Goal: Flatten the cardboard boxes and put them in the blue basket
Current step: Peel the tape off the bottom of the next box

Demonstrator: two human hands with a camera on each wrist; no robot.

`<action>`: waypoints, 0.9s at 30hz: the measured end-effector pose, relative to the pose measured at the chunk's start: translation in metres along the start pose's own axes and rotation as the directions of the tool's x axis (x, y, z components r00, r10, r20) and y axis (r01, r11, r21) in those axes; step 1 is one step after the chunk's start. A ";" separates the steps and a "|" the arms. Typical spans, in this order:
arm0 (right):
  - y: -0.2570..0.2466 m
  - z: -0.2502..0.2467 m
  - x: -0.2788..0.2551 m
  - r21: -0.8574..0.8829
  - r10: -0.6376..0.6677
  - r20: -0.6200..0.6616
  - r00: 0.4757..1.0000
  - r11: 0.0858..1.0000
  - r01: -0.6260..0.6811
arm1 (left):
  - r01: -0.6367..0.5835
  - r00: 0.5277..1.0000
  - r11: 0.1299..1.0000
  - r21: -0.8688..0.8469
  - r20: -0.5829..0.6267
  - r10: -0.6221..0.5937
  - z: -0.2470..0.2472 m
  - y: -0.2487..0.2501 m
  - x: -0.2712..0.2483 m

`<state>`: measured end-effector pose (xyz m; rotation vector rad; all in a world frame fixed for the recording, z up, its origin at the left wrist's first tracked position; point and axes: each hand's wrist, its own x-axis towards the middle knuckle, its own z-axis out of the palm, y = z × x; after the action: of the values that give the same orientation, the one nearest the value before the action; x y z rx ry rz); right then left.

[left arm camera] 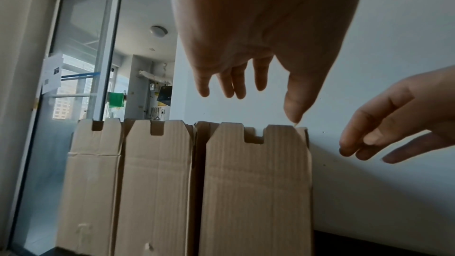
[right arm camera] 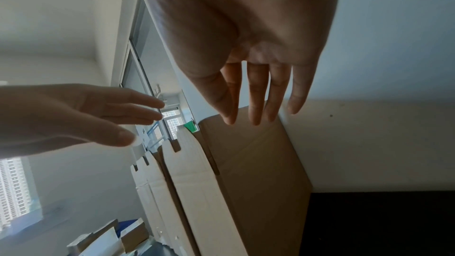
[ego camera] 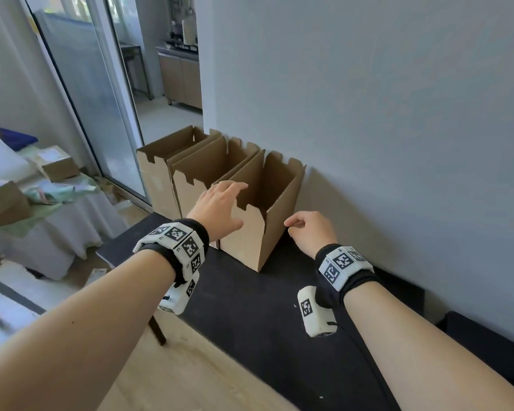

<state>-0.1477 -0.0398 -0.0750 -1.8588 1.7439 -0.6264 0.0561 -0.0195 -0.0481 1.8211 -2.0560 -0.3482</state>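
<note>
Three open-topped cardboard boxes stand in a row on a black table, against the wall. The nearest box is closest to me, with the middle box and the far box behind it to the left. My left hand hovers with spread fingers over the nearest box's front-left top edge and holds nothing. My right hand hangs relaxed just off that box's right side, and is empty. No blue basket is in view.
The grey wall runs right behind the boxes. A glass sliding door stands to the left. A white-draped table at the far left carries parcels and papers. The wooden floor lies below the table's front edge.
</note>
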 end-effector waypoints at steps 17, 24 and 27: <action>-0.002 0.021 0.021 -0.022 0.273 -0.041 0.961 0.961 -0.274 | -0.262 0.895 0.965 0.002 0.374 0.242 0.015 -0.021 0.081; 0.003 0.019 0.005 -0.021 0.341 -0.056 0.939 0.939 -0.342 | -0.338 0.872 0.941 -0.005 0.375 0.315 0.018 -0.009 0.085; 0.006 0.010 -0.001 -0.025 0.366 -0.045 0.930 0.930 -0.367 | -0.372 0.877 0.928 -0.018 0.321 0.357 0.018 0.006 0.084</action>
<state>-0.1458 -0.0388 -0.0865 -1.4885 2.0678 -0.4899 0.0345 -0.1027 -0.0527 1.4223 -2.5897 -0.5196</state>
